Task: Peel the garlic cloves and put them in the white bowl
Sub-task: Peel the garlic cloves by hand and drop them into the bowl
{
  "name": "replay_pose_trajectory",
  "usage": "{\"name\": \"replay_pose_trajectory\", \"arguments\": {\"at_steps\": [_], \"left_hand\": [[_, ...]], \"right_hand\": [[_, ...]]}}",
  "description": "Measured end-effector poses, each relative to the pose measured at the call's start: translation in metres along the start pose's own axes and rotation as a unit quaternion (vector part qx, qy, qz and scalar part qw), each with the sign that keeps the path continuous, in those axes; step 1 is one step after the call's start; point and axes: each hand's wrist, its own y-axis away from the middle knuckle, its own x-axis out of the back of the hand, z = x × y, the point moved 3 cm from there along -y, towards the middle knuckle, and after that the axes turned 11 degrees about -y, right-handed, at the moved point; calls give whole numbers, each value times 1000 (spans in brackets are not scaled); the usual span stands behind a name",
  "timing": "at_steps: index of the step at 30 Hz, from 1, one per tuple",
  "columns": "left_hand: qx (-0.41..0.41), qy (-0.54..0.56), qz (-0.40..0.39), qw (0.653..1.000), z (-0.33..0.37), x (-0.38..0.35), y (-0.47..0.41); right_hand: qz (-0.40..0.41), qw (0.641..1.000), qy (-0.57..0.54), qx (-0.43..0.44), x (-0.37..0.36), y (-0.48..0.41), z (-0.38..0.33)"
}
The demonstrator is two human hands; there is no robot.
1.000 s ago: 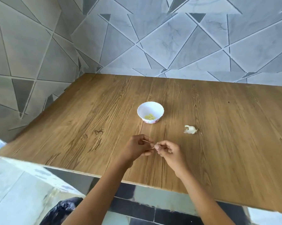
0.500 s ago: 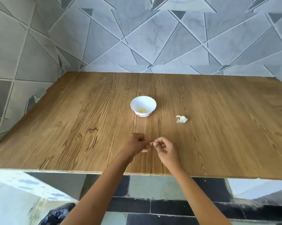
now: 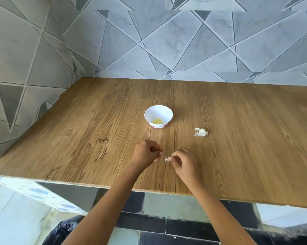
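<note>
Low over the wooden table's near part, my left hand (image 3: 146,153) and my right hand (image 3: 183,161) sit close together with curled fingers. My right hand pinches a small garlic clove (image 3: 167,159) whose white, frayed skin sticks out toward the left hand. At my left hand's fingertips a pale scrap of garlic skin (image 3: 160,157) is pinched, a small gap away from the clove. The white bowl (image 3: 146,113) stands beyond the hands at the table's middle and holds several peeled yellowish cloves (image 3: 158,121). A remaining piece of the garlic bulb (image 3: 200,132) lies to the bowl's right.
The wooden table (image 3: 78,138) meets grey tiled walls at the back and left. Its front edge runs just under my forearms. A black bag (image 3: 60,232) sits on the floor below, at the lower left.
My hands were touching at the fingertips before; now they have drawn slightly apart, with the white clove showing in the gap. The view has shifted a little.
</note>
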Motion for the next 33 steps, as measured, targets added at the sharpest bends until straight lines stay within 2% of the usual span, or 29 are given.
{"name": "replay_pose_trajectory", "arguments": {"at_steps": [3, 9, 16, 19, 24, 26, 27, 29, 31, 33], "left_hand": [[-14, -58, 1, 998, 6, -4, -7], [-56, -208, -19, 976, 13, -13, -10], [-64, -286, -14, 956, 20, -15, -11], [-83, -346, -22, 934, 25, -20, -12], [-145, -477, -38, 866, 44, -35, -8], [-159, -486, -38, 859, 46, -39, -6], [-155, -474, -36, 866, 44, -39, -7], [-125, -397, -32, 909, 35, -31, -12], [-80, -272, -24, 959, 21, -19, -18], [-26, -103, -23, 994, 9, -8, -17]], "right_hand": [[-2, 999, 37, 10, -1, 7, 10], [-75, 992, 103, -19, -7, 15, 21], [-39, 995, 97, -1, -9, 13, 22], [-29, 994, 105, 5, -9, 12, 22], [-22, 993, 116, 17, -9, 13, 22], [-22, 993, 112, 14, -9, 12, 21], [-27, 994, 107, 11, -9, 12, 21], [-37, 995, 96, 11, -9, 13, 20], [-44, 997, 59, 7, -7, 13, 20], [-43, 998, -44, -22, 0, 10, 19]]}}
